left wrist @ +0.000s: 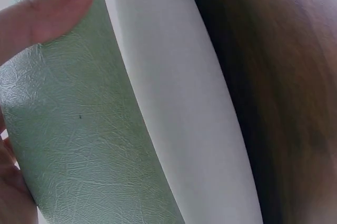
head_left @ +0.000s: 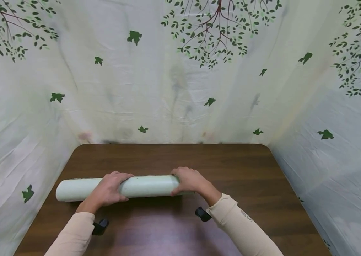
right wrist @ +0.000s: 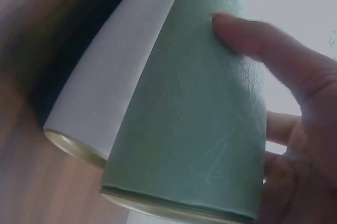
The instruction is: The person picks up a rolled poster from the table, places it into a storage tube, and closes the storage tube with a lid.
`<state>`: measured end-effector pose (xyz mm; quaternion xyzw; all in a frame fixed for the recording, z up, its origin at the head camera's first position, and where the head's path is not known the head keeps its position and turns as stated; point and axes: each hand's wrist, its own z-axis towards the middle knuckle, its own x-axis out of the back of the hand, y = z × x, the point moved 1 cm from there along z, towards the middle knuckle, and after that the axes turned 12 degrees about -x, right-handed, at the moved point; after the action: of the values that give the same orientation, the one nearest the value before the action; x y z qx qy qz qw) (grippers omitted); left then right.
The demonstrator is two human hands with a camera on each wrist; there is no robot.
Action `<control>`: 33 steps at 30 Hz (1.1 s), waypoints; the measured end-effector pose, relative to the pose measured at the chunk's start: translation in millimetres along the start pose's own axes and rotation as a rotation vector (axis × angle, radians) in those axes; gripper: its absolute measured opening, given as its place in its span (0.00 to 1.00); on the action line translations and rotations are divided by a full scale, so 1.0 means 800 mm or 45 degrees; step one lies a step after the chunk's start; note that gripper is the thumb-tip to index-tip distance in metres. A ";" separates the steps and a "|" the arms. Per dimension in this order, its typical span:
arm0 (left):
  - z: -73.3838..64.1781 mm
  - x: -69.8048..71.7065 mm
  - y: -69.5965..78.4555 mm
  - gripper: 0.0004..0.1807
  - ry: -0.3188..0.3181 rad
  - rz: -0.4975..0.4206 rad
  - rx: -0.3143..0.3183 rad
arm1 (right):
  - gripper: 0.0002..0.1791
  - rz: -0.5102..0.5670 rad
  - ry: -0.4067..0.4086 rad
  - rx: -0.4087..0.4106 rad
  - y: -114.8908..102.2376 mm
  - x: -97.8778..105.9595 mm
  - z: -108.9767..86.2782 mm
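A long roll of pale green sheet [head_left: 150, 186] lies crosswise over the wooden table in the head view. My left hand [head_left: 111, 186] grips it near its middle, thumb on the near side and fingers over the top. Close to the roll's right end, my right hand [head_left: 189, 182] holds it the same way. The left wrist view shows the sheet's finely creased green face [left wrist: 89, 129] under the thumb [left wrist: 50, 16], with a white surface [left wrist: 179, 97] beside its straight edge. In the right wrist view the thumb [right wrist: 247, 37] presses the green side, above the roll's open end.
The brown wooden tabletop [head_left: 231, 167] has rounded far corners. White cloth [head_left: 116, 89] printed with leaves and branches hangs behind it and along both sides. A small black device sits at the left wrist [head_left: 100, 227], another at the right wrist [head_left: 203, 214].
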<state>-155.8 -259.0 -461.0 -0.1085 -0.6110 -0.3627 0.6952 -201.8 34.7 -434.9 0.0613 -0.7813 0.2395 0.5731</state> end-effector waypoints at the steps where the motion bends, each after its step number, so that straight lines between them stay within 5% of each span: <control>1: -0.002 -0.001 -0.001 0.37 -0.003 0.004 0.004 | 0.35 -0.013 0.013 0.007 -0.002 -0.002 -0.001; 11: -0.026 -0.014 0.001 0.38 0.060 0.091 -0.019 | 0.35 -0.029 0.109 0.046 -0.012 -0.030 -0.008; 21: -0.047 -0.035 0.000 0.36 0.058 0.186 0.047 | 0.34 -0.119 0.248 0.131 -0.015 -0.070 -0.009; 33: -0.066 -0.058 -0.005 0.38 0.163 0.215 0.021 | 0.34 -0.112 0.346 0.146 -0.018 -0.104 -0.009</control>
<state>-117.1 -275.7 -517.4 -0.1304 -0.5572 -0.3040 0.7617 -162.4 10.6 -505.7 0.0950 -0.6781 0.2643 0.6792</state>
